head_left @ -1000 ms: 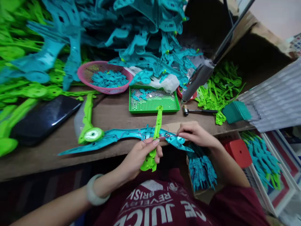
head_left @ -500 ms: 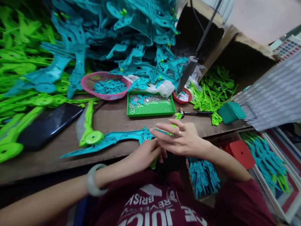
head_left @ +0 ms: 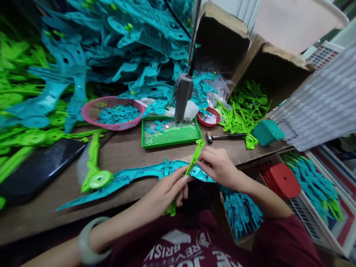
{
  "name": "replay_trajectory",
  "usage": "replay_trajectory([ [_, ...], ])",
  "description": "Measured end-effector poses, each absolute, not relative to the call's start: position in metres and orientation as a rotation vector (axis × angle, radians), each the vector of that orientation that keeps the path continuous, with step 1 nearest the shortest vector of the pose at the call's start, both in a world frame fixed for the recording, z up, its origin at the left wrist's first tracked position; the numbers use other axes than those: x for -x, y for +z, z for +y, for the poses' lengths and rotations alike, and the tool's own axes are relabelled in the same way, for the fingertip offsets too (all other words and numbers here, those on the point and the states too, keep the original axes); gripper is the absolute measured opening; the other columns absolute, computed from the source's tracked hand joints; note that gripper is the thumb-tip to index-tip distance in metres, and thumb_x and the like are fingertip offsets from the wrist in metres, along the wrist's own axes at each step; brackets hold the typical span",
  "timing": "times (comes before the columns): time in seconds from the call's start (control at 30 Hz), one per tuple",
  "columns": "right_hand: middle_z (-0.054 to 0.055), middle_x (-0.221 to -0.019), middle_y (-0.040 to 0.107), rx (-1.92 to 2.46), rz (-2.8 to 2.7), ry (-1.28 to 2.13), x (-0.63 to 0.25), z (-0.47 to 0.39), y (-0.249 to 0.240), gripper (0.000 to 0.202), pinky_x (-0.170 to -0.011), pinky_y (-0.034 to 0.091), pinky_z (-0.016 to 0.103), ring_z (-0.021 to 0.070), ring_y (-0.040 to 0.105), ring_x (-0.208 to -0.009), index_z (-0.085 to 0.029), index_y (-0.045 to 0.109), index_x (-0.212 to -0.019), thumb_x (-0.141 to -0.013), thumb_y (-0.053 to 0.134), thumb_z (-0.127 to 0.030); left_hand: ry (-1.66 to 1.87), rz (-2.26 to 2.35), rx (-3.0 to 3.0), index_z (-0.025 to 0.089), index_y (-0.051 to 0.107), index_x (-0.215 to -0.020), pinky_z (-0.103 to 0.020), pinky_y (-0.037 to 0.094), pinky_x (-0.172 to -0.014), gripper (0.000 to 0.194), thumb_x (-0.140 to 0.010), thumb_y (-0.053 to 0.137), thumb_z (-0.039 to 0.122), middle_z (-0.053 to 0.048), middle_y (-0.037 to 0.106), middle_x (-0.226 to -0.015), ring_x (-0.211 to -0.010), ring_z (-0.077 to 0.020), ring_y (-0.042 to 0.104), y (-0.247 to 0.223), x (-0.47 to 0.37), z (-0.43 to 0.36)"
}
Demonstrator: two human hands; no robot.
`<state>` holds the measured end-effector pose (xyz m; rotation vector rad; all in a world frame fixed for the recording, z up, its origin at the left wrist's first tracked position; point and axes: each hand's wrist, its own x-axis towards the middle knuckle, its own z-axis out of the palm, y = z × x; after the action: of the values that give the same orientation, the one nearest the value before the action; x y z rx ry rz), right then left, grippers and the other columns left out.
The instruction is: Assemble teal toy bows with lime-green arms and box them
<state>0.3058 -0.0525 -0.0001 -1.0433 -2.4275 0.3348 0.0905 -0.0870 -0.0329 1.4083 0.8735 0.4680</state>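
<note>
At the far left of your table (head_left: 125, 148), lime-green parts (head_left: 16, 92) lie heaped, with a dark glossy slab (head_left: 41, 168) just beside them; next comes a green piece with a round disc (head_left: 97, 178), the disc overlapping the long blue part (head_left: 133, 173), which lies along the near edge; behind it stands the pink basket (head_left: 116, 125), holding small blue pieces, below a tall pile of blue parts (head_left: 150, 48).

Your left hand (head_left: 172, 185) is in front of the long blue part, its grip closed around the green strip (head_left: 195, 155), which slants up and away to the right, crossing over the blue part, its lower end showing under your palm; beyond is the green tray (head_left: 172, 141), a grey hanging tool (head_left: 183, 94) above its far edge.

Your right hand (head_left: 222, 168) is at the blue part's right end, just beside the strip, fingers bent; you cannot tell whether its grip holds anything; past it lie the small red basket (head_left: 204, 120), a hammer (head_left: 228, 136) and more lime-green pieces (head_left: 247, 107).
</note>
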Motion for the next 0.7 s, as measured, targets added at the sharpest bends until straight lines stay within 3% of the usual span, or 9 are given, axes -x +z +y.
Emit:
replay_trajectory([
  [0.13,0.006,-0.086,0.058,1.17,-2.472,0.03,-0.3,-0.063,-0.014,0.023,-0.067,0.037,0.026,0.0163,0.051,-0.076,-0.016,0.063,-0.084,-0.101,0.046,-0.015,0.428,0.969,-1.555,0.022,0.058,-0.095,-0.03,0.047,-0.071,0.026,-0.095,0.043,0.044,0.002,0.064,-0.071,-0.068,-0.0178,0.063,-0.029,-0.091,-0.074],
  [0.27,0.009,-0.089,0.059,1.157,-2.463,-0.077,-0.296,-0.066,-0.023,0.026,-0.071,0.042,0.028,0.0185,0.053,-0.08,-0.015,0.067,-0.095,-0.101,0.041,-0.012,0.425,1.034,-1.649,0.023,0.053,-0.081,-0.03,0.044,-0.062,0.026,-0.095,0.039,0.04,0.003,0.059,-0.059,-0.057,-0.0179,0.06,-0.03,-0.096,-0.066],
  [0.37,0.009,-0.089,0.059,1.121,-2.358,0.113,-0.296,-0.062,-0.027,0.025,-0.074,0.047,0.029,0.0188,0.057,-0.082,-0.014,0.069,-0.097,-0.101,0.044,-0.015,0.382,1.016,-1.663,0.024,0.05,-0.075,-0.029,0.043,-0.058,0.032,-0.097,0.034,0.04,0.004,0.056,-0.053,-0.049,-0.0167,0.058,-0.03,-0.102,-0.061],
  [0.5,0.006,-0.087,0.062,1.148,-2.082,0.592,-0.299,-0.054,-0.033,0.018,-0.072,0.053,0.027,0.0159,0.062,-0.081,-0.016,0.072,-0.1,-0.095,0.055,-0.018,0.351,1.031,-1.694,0.024,0.05,-0.072,-0.028,0.042,-0.055,0.025,-0.093,0.037,0.03,0.003,0.058,-0.053,-0.048,-0.0167,0.059,-0.039,-0.108,-0.053],
  [0.6,0.005,-0.089,0.064,1.2,-1.875,0.951,-0.304,-0.051,-0.04,0.017,-0.067,0.056,0.026,0.0142,0.066,-0.077,-0.017,0.074,-0.098,-0.091,0.06,-0.022,0.441,1.035,-1.768,0.024,0.05,-0.07,-0.028,0.039,-0.053,0.033,-0.098,0.035,0.035,0.004,0.056,-0.049,-0.042,-0.0151,0.054,-0.054,-0.112,-0.05],
  [0.7,0.005,-0.09,0.066,1.202,-1.702,1.064,-0.308,-0.052,-0.049,0.016,-0.068,0.06,0.027,0.014,0.069,-0.073,-0.017,0.073,-0.097,-0.089,0.063,-0.025,0.474,1.075,-1.837,0.024,0.049,-0.068,-0.029,0.035,-0.052,0.037,-0.1,0.036,0.039,0.005,0.053,-0.046,-0.042,-0.0149,0.054,-0.064,-0.113,-0.049],
])
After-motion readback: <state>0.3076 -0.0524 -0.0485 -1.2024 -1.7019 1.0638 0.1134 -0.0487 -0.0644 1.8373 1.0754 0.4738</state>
